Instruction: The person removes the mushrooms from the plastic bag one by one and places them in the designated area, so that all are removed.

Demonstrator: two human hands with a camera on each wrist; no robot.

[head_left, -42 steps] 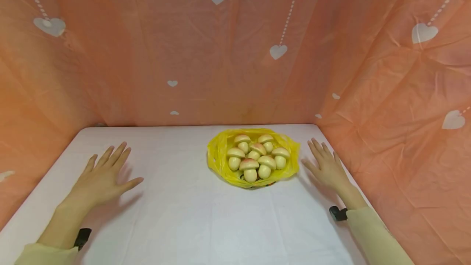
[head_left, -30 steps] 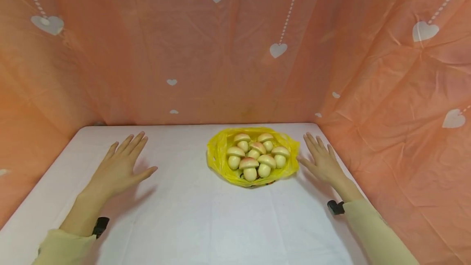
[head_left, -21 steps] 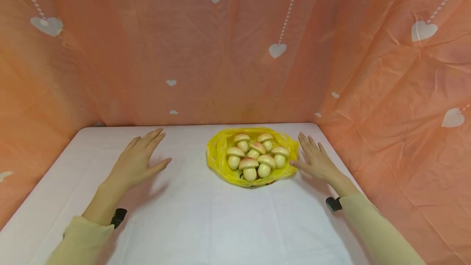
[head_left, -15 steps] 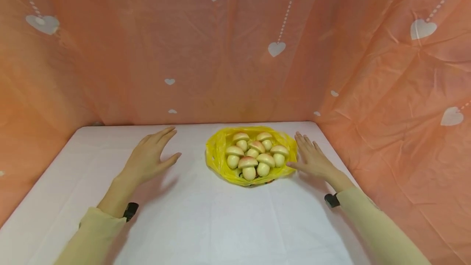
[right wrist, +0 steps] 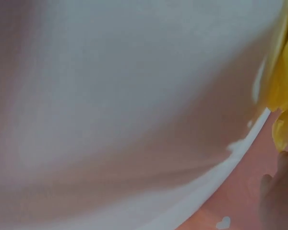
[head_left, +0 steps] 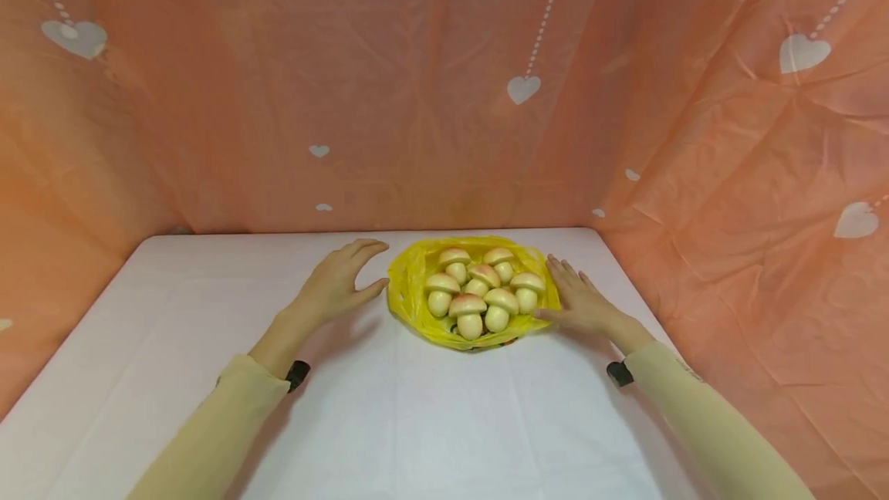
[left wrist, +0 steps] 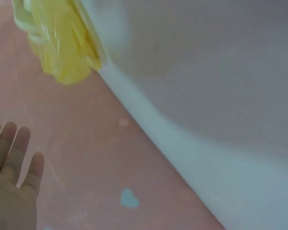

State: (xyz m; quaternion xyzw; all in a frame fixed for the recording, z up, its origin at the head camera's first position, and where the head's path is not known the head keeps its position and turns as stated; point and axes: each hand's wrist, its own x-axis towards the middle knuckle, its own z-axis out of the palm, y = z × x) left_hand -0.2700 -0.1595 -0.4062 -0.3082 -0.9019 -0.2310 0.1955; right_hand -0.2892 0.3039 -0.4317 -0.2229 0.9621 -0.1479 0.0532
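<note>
A yellow plastic bag (head_left: 410, 307), its mouth spread wide, lies on the white table and holds several toy mushrooms (head_left: 468, 316) with cream stems and pinkish caps. At the bag's left side is my left hand (head_left: 336, 284), thumb and fingers apart, the fingertips right by the bag's edge. On the other side my right hand (head_left: 579, 301) has its straight fingers at the bag's right edge, and the thumb overlaps the rim in the head view. The left wrist view shows the left fingers (left wrist: 10, 153) spread and holding nothing. In the right wrist view the right hand is mostly cut off.
The white-covered table (head_left: 444, 423) ends at a back edge just behind the bag. An orange curtain (head_left: 243, 137) with pale hearts rises behind the table and along both sides. Each wrist wears a small black camera, the left one (head_left: 297, 375) below its sleeve cuff.
My left hand has travelled right, from the table's left side to the bag's left edge. My right hand has shifted a little left, up to the bag's right edge. The bag stays put.
</note>
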